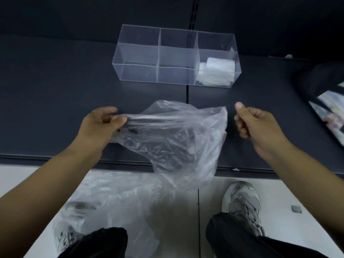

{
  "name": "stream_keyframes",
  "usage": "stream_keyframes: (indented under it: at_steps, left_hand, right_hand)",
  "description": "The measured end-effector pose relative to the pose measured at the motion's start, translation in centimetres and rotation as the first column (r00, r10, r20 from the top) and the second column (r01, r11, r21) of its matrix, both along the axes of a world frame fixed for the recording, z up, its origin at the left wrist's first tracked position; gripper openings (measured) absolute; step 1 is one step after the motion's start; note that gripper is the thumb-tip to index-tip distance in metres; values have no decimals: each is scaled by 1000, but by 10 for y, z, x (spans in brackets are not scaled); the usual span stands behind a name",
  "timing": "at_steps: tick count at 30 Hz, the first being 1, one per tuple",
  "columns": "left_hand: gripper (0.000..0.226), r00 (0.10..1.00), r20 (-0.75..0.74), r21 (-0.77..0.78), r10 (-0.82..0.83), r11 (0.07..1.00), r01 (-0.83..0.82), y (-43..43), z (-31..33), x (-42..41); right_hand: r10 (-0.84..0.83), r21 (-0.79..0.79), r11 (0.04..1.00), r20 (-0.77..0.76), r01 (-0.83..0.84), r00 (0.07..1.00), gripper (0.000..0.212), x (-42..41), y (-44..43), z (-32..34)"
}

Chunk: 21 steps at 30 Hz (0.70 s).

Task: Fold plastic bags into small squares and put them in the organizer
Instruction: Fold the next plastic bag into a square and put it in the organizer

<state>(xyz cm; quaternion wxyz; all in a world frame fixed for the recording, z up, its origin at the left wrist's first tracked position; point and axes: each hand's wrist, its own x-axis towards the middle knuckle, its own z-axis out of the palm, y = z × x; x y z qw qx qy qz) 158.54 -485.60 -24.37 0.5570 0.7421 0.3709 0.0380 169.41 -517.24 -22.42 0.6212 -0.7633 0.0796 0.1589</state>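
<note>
Above black trousers, left fingers pinch the plastic bag (right fingers curled empty, just beside).

Seemingly a shop: a low dark metal display shelf, slotted upright behind, pale tiled floor.

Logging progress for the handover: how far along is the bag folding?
Done: folded bags sit in the right compartment of the organizer; its other two look empty. In hand: the left hand pinches one unfolded bag; the right hand is beside it. Left: fold this one, plus the loose plastic pile on the floor.
</note>
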Motion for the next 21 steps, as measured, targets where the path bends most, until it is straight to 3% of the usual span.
stream_keyframes:
  at_steps: [1, 3, 6, 8, 10, 12, 17, 19, 21]
  left_hand:
    - [45, 999, -2, 192, -38, 981, 38, -2, 3, 0]
    - [53, 974, 43, 491, -223, 853, 174, -12, 16, 0]
    - [70, 809, 65, 556, -584, 695, 457, -44, 38, 8]
    - [88, 631, -24, 549, -775, 518, 656, -73, 45, 14]
    - [98, 496, -83, 560, -864, 371, 740, -98, 46, 17]
    - [103, 425, -104, 571, -899, 296, 766, -109, 42, 17]
    - [121, 393, -58, 700, -918, 243, 672, -111, 29, -2]
    - [107, 366, -89, 743, -927, 183, 644, -119, 25, -10]
    - [67, 311, -93, 768, -946, 131, 627, -126, 21, -14]
  right_hand:
    - [46, -20, 999, 6, -46, 999, 33, 0, -2, 0]
    - [241, -64, 968, -11, -241, 970, 27, -2, -4, 1]
    - [570, -75, 815, -75, -575, 818, 57, -12, -1, 3]
    - [638, 16, 769, -83, -639, 765, 69, -20, 6, 3]
    - [616, 90, 787, -62, -610, 785, 62, -27, 13, 3]
    - [529, 186, 840, -71, -509, 846, 51, -32, 17, 4]
    - [373, 330, 897, -212, -293, 903, 43, -41, 9, -1]
    - [350, 364, 898, -251, -246, 903, 49, -45, 5, -3]
    - [349, 382, 894, -264, -235, 899, 57, -50, 1, -5]
